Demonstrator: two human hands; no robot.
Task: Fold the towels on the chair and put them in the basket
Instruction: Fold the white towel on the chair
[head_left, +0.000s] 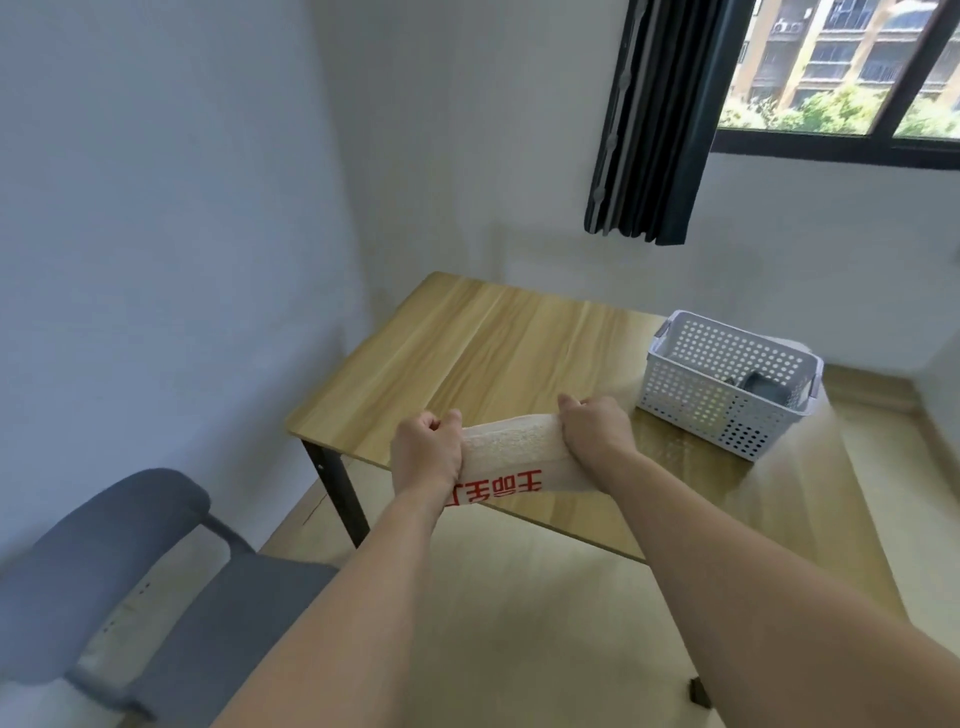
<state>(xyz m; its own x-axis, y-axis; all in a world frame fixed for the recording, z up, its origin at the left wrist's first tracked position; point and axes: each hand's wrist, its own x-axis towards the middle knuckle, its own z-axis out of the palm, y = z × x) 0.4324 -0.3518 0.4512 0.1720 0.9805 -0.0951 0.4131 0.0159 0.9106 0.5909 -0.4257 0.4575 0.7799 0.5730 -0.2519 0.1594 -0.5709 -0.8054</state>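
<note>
A cream towel (511, 449) with red printed characters along its lower band is stretched between my two hands above the near edge of the wooden table (498, 338). My left hand (427, 449) grips its left end and my right hand (597, 426) grips its right end. A white perforated basket (727, 382) stands on the table's right side, a short way beyond my right hand, with a dark object lying inside it. The grey chair (130, 571) is at the lower left, partly cut off by the frame; pale cloth shows on its seat.
The table stands in a corner, with a white wall on its left and behind it. A dark curtain (649, 130) hangs beside the window at the upper right. Pale wood floor lies below my arms, between chair and table.
</note>
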